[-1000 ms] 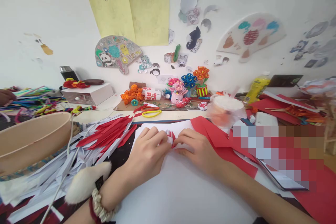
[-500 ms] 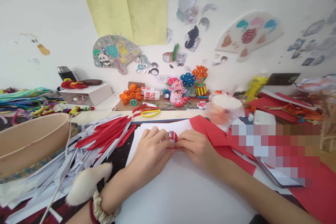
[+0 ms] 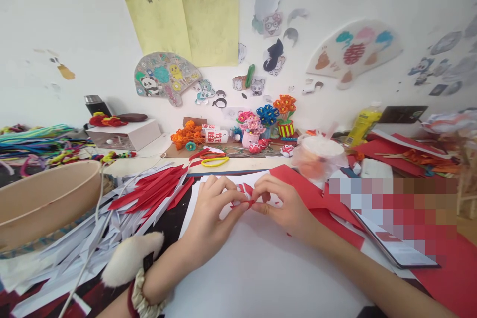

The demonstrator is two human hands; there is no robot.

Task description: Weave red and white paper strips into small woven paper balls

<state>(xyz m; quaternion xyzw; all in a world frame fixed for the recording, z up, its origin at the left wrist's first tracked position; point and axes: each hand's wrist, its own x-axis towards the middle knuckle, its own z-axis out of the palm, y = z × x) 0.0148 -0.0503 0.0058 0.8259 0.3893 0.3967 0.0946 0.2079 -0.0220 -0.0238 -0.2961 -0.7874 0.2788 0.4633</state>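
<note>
At the top of a white paper sheet [image 3: 268, 263], both hands pinch one small red-and-white folded paper piece [image 3: 246, 190]. My left hand [image 3: 212, 218] has its thumb and index finger closed on the piece's left side. My right hand [image 3: 285, 203] pinches a red end of it from the right, with the thumb below and the index finger curled above. The fingers partly cover the piece, so its full shape is hidden. Left of my left hand lie red paper strips [image 3: 149, 191] over a heap of white paper strips [image 3: 108, 236].
A tan basket [image 3: 48, 196] stands at the left. Yellow-handled scissors [image 3: 215, 162] lie beyond my hands. A lidded plastic cup [image 3: 321, 151] stands behind red paper [image 3: 298, 184]. A phone-like device [image 3: 391, 241] is at right. Pipe-cleaner flowers [image 3: 267, 115] stand by the wall.
The fingers of my right hand have opened out and curled differently, with the index finger raised, and the red end shows more between the hands. The view has shifted slightly.
</note>
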